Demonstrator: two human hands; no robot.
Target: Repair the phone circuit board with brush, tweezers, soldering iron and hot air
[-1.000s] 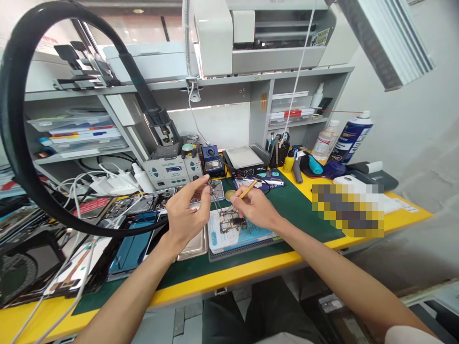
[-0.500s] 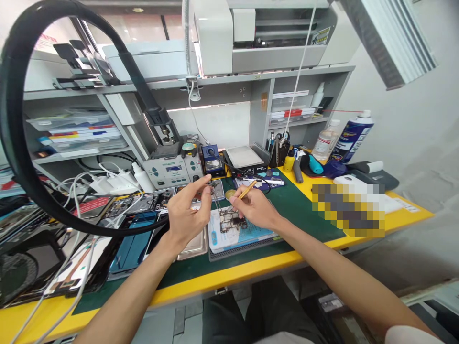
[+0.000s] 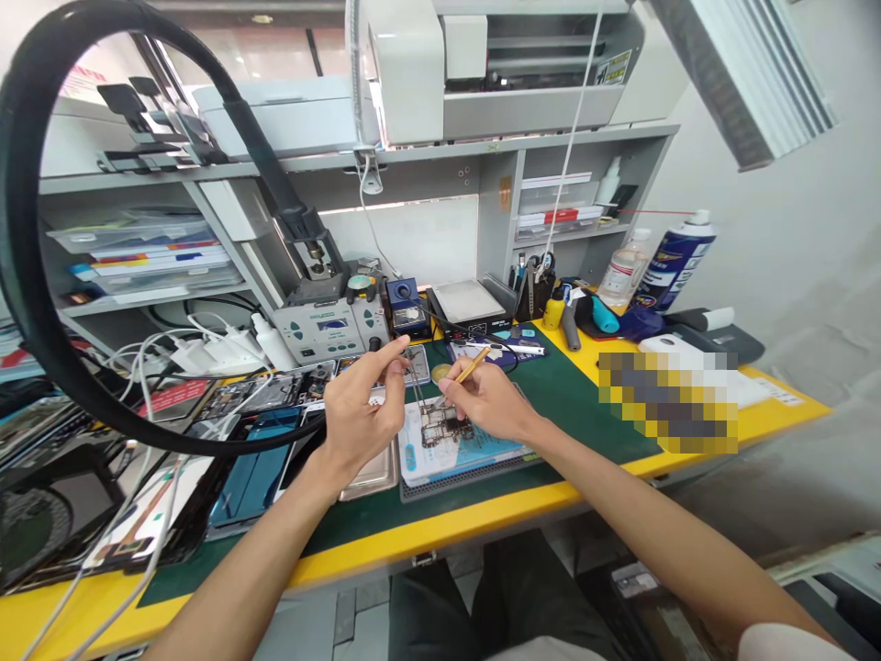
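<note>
My left hand (image 3: pixel 364 395) is closed in a pinch on metal tweezers (image 3: pixel 417 384), whose tips point down at the left part of a phone circuit board (image 3: pixel 440 430). That board lies on a white and blue pad (image 3: pixel 416 466) on top of a dark perforated mat. Held like a pen in my right hand (image 3: pixel 485 395) is a slim tool with a gold handle (image 3: pixel 473 364). Its thin tip reaches the upper edge of the board, close to the tweezers; whether it touches cannot be made out. Beyond my right fingers sits a small round yellowish tin (image 3: pixel 440 375).
A thick black hose (image 3: pixel 20 275) loops over the left side. Phone parts and a blue phone back (image 3: pixel 254 464) lie left of my left hand. Behind stand a soldering station (image 3: pixel 330 330) and a flat heating plate (image 3: pixel 472 303); a spray can (image 3: pixel 678 266) is at right.
Both hands keep nearly the same place and grip. The gold-handled tool shifts very slightly to the left; the whole view also shifts a little.
</note>
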